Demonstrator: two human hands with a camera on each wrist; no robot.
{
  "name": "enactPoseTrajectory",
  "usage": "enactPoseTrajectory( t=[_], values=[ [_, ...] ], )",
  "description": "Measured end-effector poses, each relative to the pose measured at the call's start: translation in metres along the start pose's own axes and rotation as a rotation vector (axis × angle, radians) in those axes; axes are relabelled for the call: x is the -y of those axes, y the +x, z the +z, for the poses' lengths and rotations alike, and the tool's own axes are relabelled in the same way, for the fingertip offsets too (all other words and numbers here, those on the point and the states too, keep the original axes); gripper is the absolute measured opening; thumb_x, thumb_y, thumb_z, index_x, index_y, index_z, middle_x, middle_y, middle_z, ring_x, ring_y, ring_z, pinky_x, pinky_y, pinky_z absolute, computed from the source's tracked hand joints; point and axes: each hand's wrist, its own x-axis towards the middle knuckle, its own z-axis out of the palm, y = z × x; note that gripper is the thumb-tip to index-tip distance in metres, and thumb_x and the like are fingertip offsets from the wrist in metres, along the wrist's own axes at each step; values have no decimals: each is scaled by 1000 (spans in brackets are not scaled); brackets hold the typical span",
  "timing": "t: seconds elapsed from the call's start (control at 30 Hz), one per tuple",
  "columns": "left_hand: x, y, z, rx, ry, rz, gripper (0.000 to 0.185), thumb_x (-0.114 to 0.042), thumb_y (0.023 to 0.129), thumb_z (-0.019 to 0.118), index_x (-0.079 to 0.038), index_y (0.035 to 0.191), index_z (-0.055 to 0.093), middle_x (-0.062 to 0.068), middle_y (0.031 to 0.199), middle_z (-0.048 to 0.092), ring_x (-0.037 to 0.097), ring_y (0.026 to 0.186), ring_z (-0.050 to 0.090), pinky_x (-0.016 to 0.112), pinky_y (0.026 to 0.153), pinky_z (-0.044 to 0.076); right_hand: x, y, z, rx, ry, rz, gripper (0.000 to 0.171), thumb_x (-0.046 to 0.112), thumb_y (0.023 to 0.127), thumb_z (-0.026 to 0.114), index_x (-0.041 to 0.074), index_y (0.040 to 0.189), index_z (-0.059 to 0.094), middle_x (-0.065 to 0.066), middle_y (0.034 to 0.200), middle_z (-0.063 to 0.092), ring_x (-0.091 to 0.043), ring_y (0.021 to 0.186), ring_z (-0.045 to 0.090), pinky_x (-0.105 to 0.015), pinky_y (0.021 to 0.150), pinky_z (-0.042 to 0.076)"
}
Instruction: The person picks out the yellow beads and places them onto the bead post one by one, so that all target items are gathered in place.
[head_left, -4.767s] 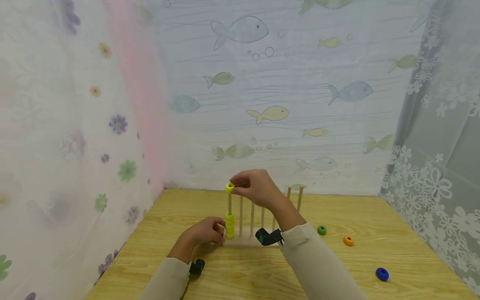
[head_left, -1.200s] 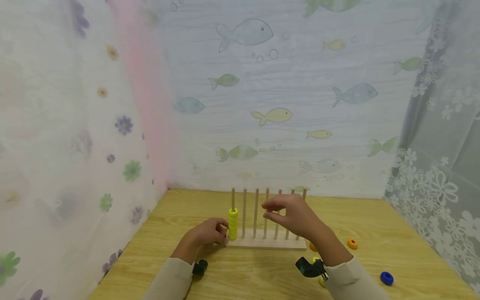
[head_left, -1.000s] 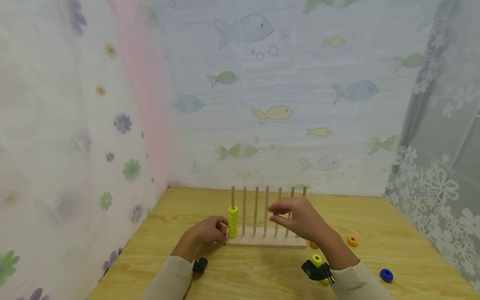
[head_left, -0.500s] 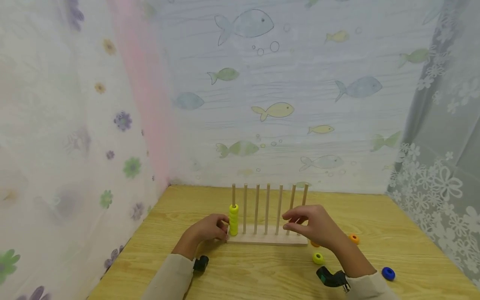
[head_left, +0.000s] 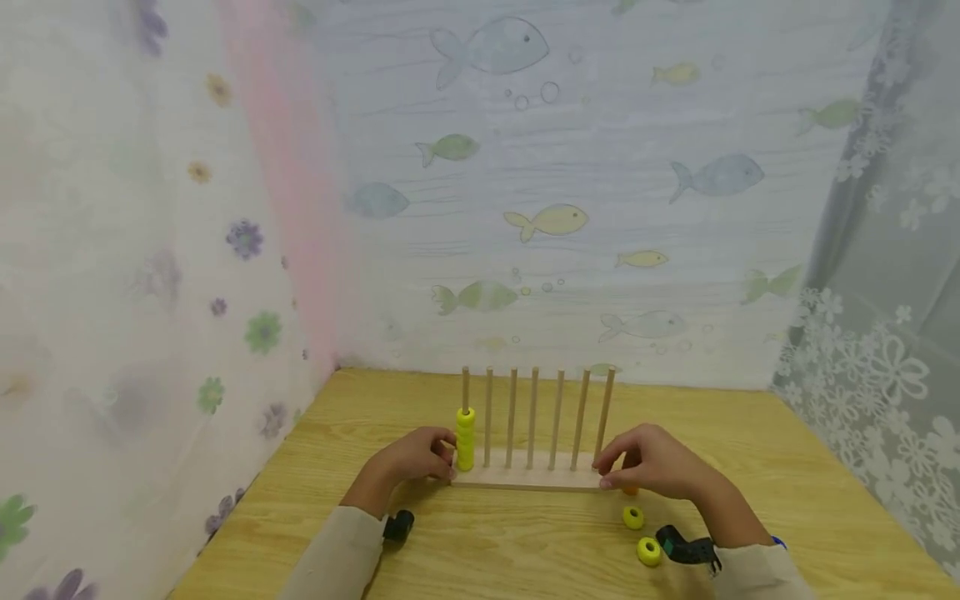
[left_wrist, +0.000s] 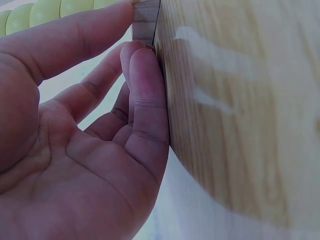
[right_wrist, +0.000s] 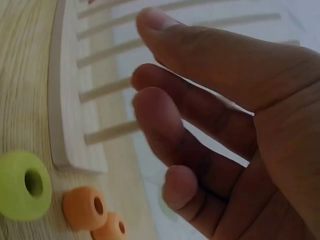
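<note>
A wooden peg rack (head_left: 525, 477) with a row of upright pegs stands on the table. Several yellow beads (head_left: 465, 440) are stacked on its leftmost peg; the other pegs bear none. My left hand (head_left: 416, 454) holds the left end of the base between thumb and fingers, as the left wrist view also shows. At the rack's right end is my right hand (head_left: 660, 462), its fingers loosely bent with nothing between them. In the right wrist view, those fingers (right_wrist: 157, 115) hover over the pegs, seemingly apart from the base (right_wrist: 75, 125).
Two loose yellow beads, one nearer the rack (head_left: 633, 517) and one nearer me (head_left: 648, 551), lie front right. Two orange beads (right_wrist: 85, 208) sit by the rack's right end, partly behind my right hand in the head view. A blue bead (head_left: 779, 542) peeks past my right sleeve.
My right hand has let go of a yellow bead on the leftmost peg, making that stack taller, then moved right and down to the rack's right end. My left hand stays put.
</note>
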Motion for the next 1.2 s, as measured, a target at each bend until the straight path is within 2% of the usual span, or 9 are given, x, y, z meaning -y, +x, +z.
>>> enactPoseTrajectory(
  t=[0.13, 0.23, 0.37, 0.47, 0.57, 0.67, 0.8, 0.97, 1.2],
  values=[
    [0, 0, 0, -1, -10, 2, 47, -7, 85, 82, -5, 127, 61, 8, 98, 62, 20, 79, 56, 31, 65, 48, -12, -4, -5, 48, 48, 21, 20, 19, 93, 79, 7, 110, 80, -16, 110, 77, -24, 85, 74, -32, 72, 60],
    [1, 2, 1, 6, -25, 3, 47, -6, 85, 82, -5, 127, 61, 9, 98, 62, 19, 78, 56, 31, 65, 47, -20, -8, -9, 89, 75, 28, 20, 15, 92, 79, 5, 110, 80, -17, 108, 77, -22, 87, 72, -32, 73, 60],
    [2, 3, 1, 14, -36, 4, 46, -6, 85, 81, -5, 127, 61, 8, 98, 62, 19, 79, 56, 31, 66, 48, -26, -14, -14, 148, 126, 39, 25, 9, 90, 80, -2, 112, 77, -19, 97, 76, -19, 72, 71, -35, 59, 59],
    [2, 3, 1, 16, -41, 2, 46, -6, 85, 82, -5, 127, 61, 9, 99, 63, 19, 79, 56, 31, 66, 48, -29, -17, -15, 190, 158, 67, 28, 7, 88, 79, -5, 114, 76, -12, 83, 74, -13, 58, 62, -31, 50, 52],
    [1, 2, 0, 14, -40, 2, 47, -5, 85, 82, -4, 127, 61, 9, 99, 63, 20, 79, 57, 31, 66, 49, -30, -19, -14, 240, 189, 122, 29, 5, 87, 79, -4, 114, 75, -4, 73, 68, -9, 55, 52, -29, 50, 44],
    [1, 1, 0, 13, -43, -1, 46, -5, 85, 82, -4, 126, 61, 10, 99, 63, 20, 79, 57, 31, 66, 49, -29, -21, -13, 271, 178, 174, 30, 5, 85, 81, 0, 113, 75, -2, 73, 65, -9, 54, 49, -28, 51, 43],
    [0, 1, 1, 14, -49, -3, 46, -5, 85, 82, -4, 126, 62, 10, 100, 63, 20, 80, 58, 31, 67, 49, -25, -22, -12, 272, 138, 232, 33, 6, 79, 86, 4, 109, 75, -4, 79, 66, -11, 58, 53, -28, 52, 46],
    [0, 1, 1, 14, -42, 9, 47, -4, 85, 82, -3, 126, 61, 11, 100, 63, 20, 80, 58, 32, 67, 50, -21, -22, -9, 270, 134, 302, 37, 6, 77, 89, 3, 109, 72, -8, 82, 67, -14, 65, 56, -28, 54, 46],
    [0, 0, 0, 15, -47, 5, 47, -4, 85, 82, -3, 126, 61, 11, 100, 63, 20, 80, 58, 32, 67, 49, -19, -22, -6, 258, 127, 292, 32, 5, 79, 87, 3, 106, 72, -8, 78, 66, -14, 61, 57, -28, 54, 46]
  ],
)
